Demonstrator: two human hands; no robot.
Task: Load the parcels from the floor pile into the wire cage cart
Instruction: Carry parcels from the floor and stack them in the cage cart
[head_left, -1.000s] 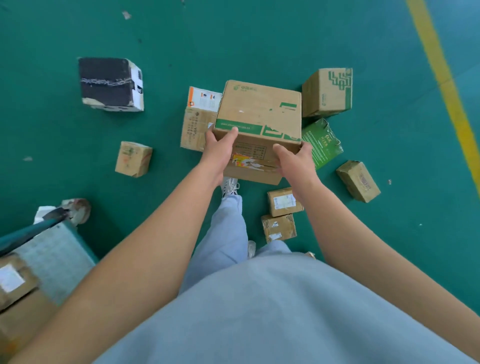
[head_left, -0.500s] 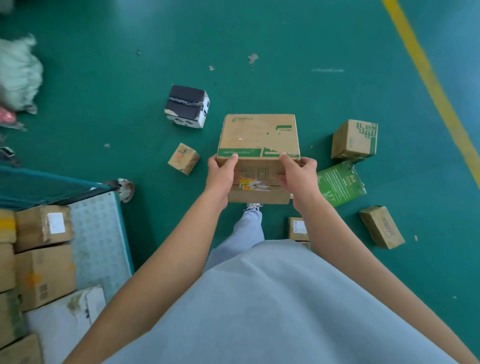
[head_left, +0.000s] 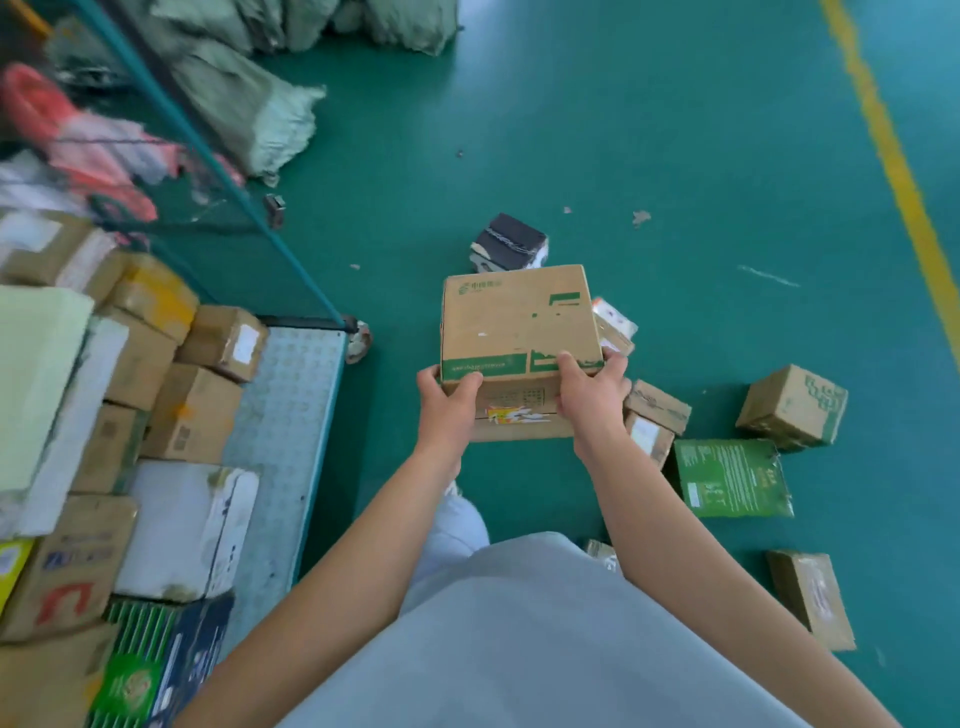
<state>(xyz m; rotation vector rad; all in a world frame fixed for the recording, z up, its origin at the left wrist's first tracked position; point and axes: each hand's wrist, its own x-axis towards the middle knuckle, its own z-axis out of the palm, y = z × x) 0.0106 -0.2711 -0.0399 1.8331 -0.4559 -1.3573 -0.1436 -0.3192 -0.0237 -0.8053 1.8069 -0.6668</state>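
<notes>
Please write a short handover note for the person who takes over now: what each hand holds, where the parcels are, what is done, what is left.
Left hand and right hand both grip the near edge of the carried box, held above the floor to the right of the cart.
Wire cage cart: many parcels already stacked inside, some bare deck near its right edge.
Left on the floor: black-wrapped box, green-printed box, green packet, several small brown boxes.
Next, probably: set the carried box in the cart, then fetch the rest.
</notes>
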